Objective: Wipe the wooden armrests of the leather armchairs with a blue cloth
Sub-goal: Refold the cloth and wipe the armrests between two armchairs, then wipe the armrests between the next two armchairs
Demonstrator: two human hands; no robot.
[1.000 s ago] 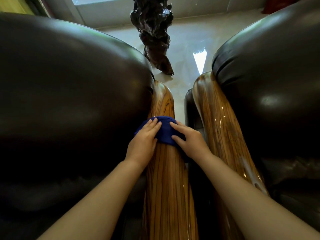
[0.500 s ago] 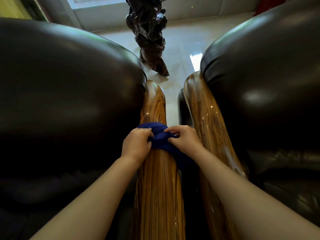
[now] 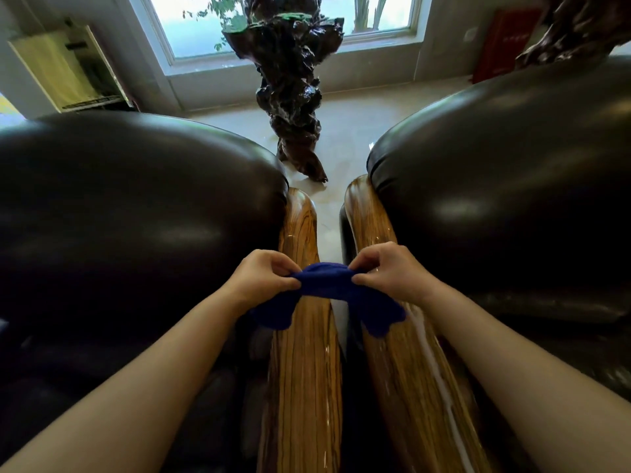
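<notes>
Two dark leather armchairs stand side by side, the left armchair (image 3: 129, 213) and the right armchair (image 3: 505, 179). Between them run two glossy striped wooden armrests, the left armrest (image 3: 304, 370) and the right armrest (image 3: 409, 377). The blue cloth (image 3: 324, 285) is lifted off the wood and stretched between my hands, its ends hanging down on both sides. My left hand (image 3: 261, 278) pinches its left part and my right hand (image 3: 389, 271) pinches its right part, above the gap between the armrests.
A tall dark gnarled root sculpture (image 3: 290, 83) stands on the pale shiny floor (image 3: 345, 138) just beyond the armrests, in front of a window (image 3: 273, 22). A red panel (image 3: 498, 42) leans at the back right, a pale cabinet (image 3: 68, 70) at the back left.
Both hands went from pressing the cloth flat on the left armrest to bunching it, then lifting it up and pulling it taut between them. The view has tilted up toward the window.
</notes>
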